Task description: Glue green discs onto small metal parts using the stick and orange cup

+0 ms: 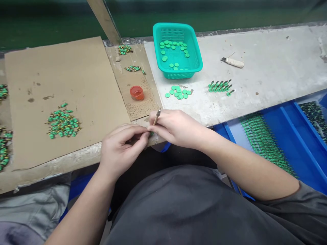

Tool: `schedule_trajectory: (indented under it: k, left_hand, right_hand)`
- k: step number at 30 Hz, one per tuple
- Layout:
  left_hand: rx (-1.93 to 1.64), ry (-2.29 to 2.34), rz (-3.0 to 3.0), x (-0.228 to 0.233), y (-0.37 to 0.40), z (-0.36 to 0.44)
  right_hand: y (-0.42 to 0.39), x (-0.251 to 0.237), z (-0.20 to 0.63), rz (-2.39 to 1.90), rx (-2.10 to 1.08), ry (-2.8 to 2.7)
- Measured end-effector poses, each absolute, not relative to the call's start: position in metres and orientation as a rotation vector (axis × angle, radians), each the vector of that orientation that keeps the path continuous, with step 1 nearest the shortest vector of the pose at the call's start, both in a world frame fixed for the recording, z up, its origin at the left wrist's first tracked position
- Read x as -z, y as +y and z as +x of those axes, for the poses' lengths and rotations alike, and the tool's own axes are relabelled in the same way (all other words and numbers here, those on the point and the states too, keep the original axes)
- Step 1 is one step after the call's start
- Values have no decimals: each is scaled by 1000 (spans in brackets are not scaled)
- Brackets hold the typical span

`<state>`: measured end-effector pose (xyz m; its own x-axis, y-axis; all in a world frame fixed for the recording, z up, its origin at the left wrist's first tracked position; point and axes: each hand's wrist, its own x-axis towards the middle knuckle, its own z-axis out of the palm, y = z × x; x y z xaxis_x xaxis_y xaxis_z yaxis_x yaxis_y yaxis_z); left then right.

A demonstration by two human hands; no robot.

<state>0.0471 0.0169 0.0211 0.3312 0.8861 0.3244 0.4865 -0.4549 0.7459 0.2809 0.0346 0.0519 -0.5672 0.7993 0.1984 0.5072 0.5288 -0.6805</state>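
Both my hands meet at the bench's front edge, fingertips close together. Closed in a pinch, my left hand (122,146) holds a small green piece (151,133), mostly hidden by fingers. My right hand (176,127) is closed around a thin wooden-handled tool (157,116) with a metal tip pointing up; its fingertips also come close to the green piece. Just beyond my hands stands a small red-orange cup (137,92) on a speckled cardboard strip (140,110). Loose green discs (178,92) with small holes lie behind my right hand.
A teal basket (178,75) holds more discs. To its right lie a wrapped-handle knife (233,62) and rows of discs with dark upright figures (219,86). Green-and-gold pieces (63,123) are heaped on cardboard (63,75) at left. Blue trays (293,136) sit below right.
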Motion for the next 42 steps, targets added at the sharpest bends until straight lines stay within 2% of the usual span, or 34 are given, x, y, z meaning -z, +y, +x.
schedule_trajectory:
  k: [22, 29, 33, 38, 42]
  left_hand:
    - [-1004, 1232, 2048, -19, 22, 45]
    - [-993, 1310, 2008, -39, 25, 55]
    - [-916, 1199, 1993, -50, 44, 105]
    - [-792, 1001, 2035, -48, 85, 222]
    - [-795, 1023, 2068, -38, 106, 302]
  right_hand:
    - [38, -52, 275, -1090, -842, -2281]
    - [-9, -38, 327, -1191, -720, -1728]
    - [-54, -32, 368, -1295, -598, -1545]
    - [-85, -30, 408, -1410, -496, -1380]
    - [-102, -25, 430, -1452, -457, -1297]
